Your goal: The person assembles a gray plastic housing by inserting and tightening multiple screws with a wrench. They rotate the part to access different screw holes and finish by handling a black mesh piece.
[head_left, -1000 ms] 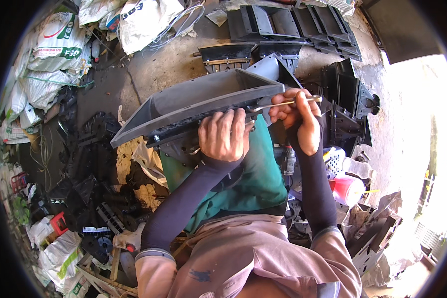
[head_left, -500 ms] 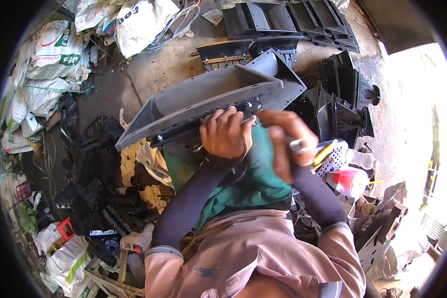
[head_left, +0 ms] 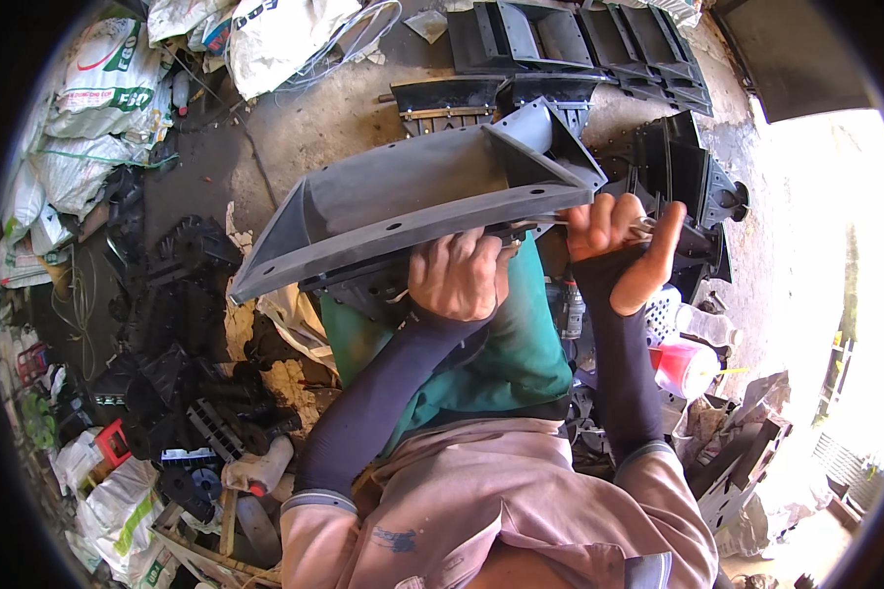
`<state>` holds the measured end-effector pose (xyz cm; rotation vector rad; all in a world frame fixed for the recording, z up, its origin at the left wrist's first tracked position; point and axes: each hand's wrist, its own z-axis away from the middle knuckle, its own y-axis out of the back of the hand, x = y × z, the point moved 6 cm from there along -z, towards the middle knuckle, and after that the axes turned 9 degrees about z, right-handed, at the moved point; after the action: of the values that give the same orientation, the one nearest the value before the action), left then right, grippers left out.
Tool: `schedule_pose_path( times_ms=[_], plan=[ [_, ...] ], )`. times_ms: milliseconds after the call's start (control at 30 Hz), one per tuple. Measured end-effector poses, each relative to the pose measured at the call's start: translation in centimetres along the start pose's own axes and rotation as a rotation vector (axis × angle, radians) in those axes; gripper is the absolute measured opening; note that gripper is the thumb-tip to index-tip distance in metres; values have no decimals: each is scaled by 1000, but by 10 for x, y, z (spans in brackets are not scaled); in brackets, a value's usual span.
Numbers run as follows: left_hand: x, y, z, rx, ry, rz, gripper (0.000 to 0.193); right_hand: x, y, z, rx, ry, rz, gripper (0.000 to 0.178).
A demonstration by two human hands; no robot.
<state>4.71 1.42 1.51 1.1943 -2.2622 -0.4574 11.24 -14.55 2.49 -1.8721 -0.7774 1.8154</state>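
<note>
A large grey metal trough (head_left: 393, 201) with a bolt-holed flange lies tilted across my lap, over green cloth (head_left: 521, 334). Beneath its near flange, my left hand (head_left: 457, 275) is closed against the dark underside; its fingertips are partly hidden there. My right hand (head_left: 619, 236) is at the trough's right end, fingers curled round a slim metal wrench (head_left: 552, 220). The wrench's shaft points left, under the flange, and its tip is hidden. The thumb of that hand stands out to the right.
Black metal assemblies (head_left: 678, 187) stand at the right, with more troughs (head_left: 540, 39) at the back. Close to my right forearm are a pink-red container (head_left: 686, 368) and a clear bottle (head_left: 707, 324). Dark parts (head_left: 177, 383) and white sacks (head_left: 108, 88) fill the left side.
My right hand has moved up and right, and the wrench now lies along the flange's underside. The trough has tipped slightly, hiding bolts that showed below the flange. My left hand has shifted slightly down and right.
</note>
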Motion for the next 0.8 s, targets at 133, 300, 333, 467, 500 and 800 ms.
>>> schedule_pose_path(
  times_ms=[133,300,333,467,500,800],
  plan=[
    [2,-5,4,-23,-19,-69,27,-7,-38,8,-52,107,6,64],
    [2,-11,11,-64,-29,-119,25,1,-49,28,-41,226,254,50],
    [1,-10,11,-43,-36,-121,24,6,-45,29,2,194,286,48],
    [3,-8,9,-115,-29,-105,26,7,-52,33,15,332,268,50],
    [3,-7,4,-91,-29,-77,24,4,-59,31,-29,363,239,50],
    [4,14,-12,-74,-45,14,14,-37,-45,24,21,161,310,62]
  ],
)
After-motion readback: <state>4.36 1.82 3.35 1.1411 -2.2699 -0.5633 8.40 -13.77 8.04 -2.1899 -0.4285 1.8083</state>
